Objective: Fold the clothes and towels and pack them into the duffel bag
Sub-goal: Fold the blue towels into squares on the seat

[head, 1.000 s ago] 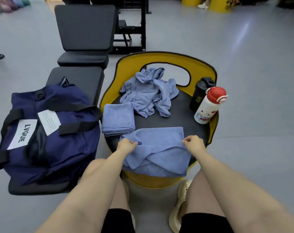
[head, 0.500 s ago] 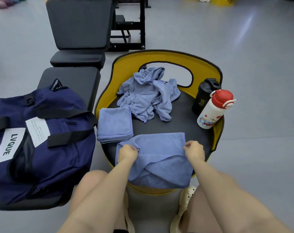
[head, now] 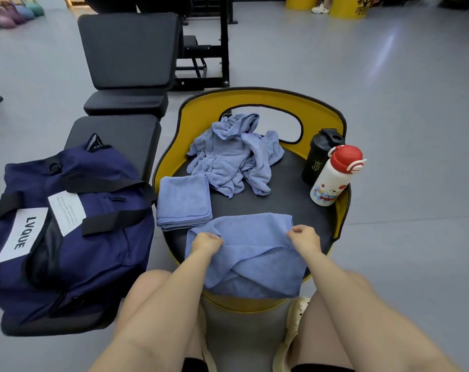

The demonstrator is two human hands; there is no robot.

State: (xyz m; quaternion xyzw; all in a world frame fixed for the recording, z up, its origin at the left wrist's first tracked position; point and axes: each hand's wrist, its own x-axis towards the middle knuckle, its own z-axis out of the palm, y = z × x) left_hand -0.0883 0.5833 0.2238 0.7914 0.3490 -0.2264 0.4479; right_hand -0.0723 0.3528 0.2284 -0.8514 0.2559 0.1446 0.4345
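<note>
Your L hand [head: 207, 241] & R hand [head: 303, 237] each pinch the blue towel [head: 254, 253], grip clamped. It drapes off the tabletop [head: 276, 202] edge.

A white patch [head: 20, 235] on the navy duffel bag [head: 93, 237] reads "LVQUE" in black capitals. A second white label [head: 66, 210] beside it carries print too small to read. The black bottle [head: 320, 157] bears a gold "JD" mark [head: 315, 165].
</note>
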